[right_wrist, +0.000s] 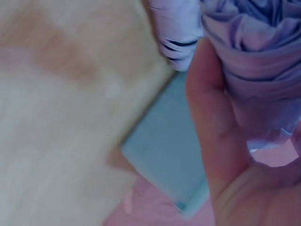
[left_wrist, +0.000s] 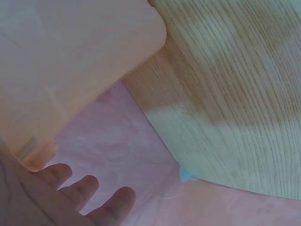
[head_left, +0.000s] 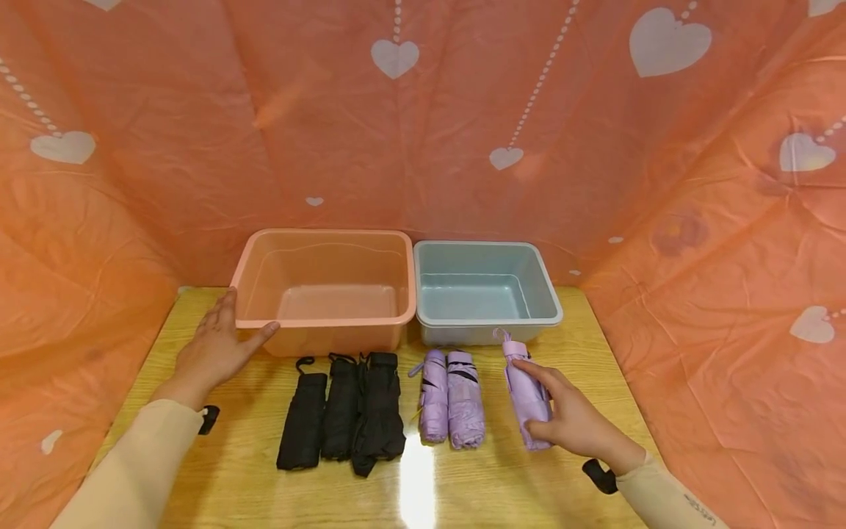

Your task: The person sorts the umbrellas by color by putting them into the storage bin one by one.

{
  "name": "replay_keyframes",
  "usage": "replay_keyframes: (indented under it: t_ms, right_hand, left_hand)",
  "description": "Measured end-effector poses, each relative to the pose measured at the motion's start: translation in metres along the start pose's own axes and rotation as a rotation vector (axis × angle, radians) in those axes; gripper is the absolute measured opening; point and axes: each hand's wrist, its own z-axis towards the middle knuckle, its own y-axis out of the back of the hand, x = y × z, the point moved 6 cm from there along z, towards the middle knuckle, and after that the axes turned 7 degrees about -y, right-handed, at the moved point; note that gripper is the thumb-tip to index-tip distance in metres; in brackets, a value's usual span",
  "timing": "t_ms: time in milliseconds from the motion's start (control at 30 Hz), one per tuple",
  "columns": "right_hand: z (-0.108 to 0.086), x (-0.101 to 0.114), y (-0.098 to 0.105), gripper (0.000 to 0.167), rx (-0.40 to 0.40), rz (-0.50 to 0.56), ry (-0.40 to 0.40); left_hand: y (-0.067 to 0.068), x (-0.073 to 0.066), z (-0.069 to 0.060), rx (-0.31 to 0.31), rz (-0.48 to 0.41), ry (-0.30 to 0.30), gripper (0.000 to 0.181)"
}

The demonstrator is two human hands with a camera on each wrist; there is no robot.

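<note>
My right hand [head_left: 573, 417] grips a folded purple umbrella [head_left: 529, 397], thumb on one side and fingers on the other, just in front of the blue-grey bin [head_left: 489, 322]. The right wrist view shows the gathered end of that umbrella [right_wrist: 258, 70] beside the thumb. At the left, my left hand [head_left: 214, 351] rests with spread fingers on the front left corner of the orange bin [head_left: 344, 322]; its fingers look straight in the left wrist view. Two more purple umbrellas, one slim [head_left: 434, 400] and one thicker [head_left: 465, 404], lie left of the held one.
Several black folded umbrellas [head_left: 302, 422] lie side by side in front of the orange bin. Both bins stand against an orange curtain [head_left: 330, 132] with white hearts, at the back of the wooden table [head_left: 502, 492]. Curtain also hangs at both sides.
</note>
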Motion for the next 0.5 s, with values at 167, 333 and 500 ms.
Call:
replay_keyframes:
  t_ms: [167, 333, 500]
  right_hand:
    - [0.004, 0.019, 0.021, 0.094, 0.000, 0.034, 0.061]
    - [0.014, 0.034, 0.039, 0.093, 0.004, 0.051, 0.094]
    - [0.031, 0.048, 0.059, 0.092, -0.018, 0.023, 0.108]
  left_hand:
    - [0.001, 0.001, 0.000, -0.005, -0.005, -0.003, 0.112]
    - [0.001, 0.002, 0.000, -0.015, -0.003, -0.007, 0.113]
    - [-0.001, 0.002, 0.001, -0.018, -0.004, -0.001, 0.113]
